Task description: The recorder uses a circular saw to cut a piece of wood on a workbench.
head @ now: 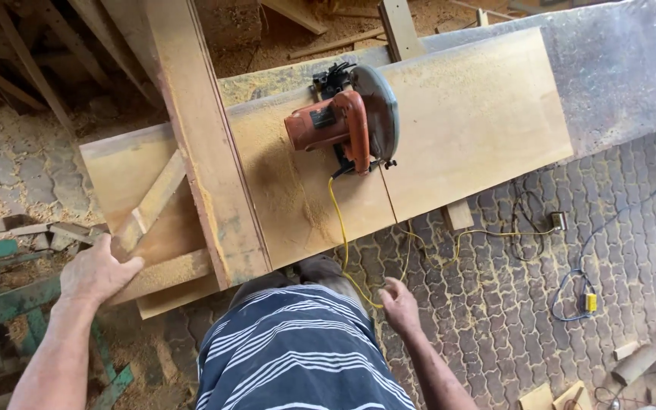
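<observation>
the left hand (99,273) rests flat, fingers spread and not curled round anything, on the near left corner of the wide board (480,121) that serves as the bench, its fingertips touching the lower end of a narrow wood strip (149,203) that lies slanted there, rising away to the right. just to the right of that strip a long plank (206,152) crosses the board from the far edge to the near edge, its long axis running away from the person and its near end overhanging the near edge. the right hand (398,304) hangs below the near edge, loosely half open with nothing clearly clasped; whether its fingers touch the yellow cord (341,228) that runs just beside it cannot be told. that cord climbs over the near edge to an orange circular saw (343,125), which sits on the board beyond the middle, near the far edge, its blade guard on the right side and its handle pointing back toward the person. the saw lies up and slightly left of the right hand, well apart from it, and the right hand is the nearer of the two to it; the left is nearer the strip and plank. sawdust (275,182) coats the board left of the saw, and more cables (571,288) trail over the paved floor (495,319) on the right.
</observation>
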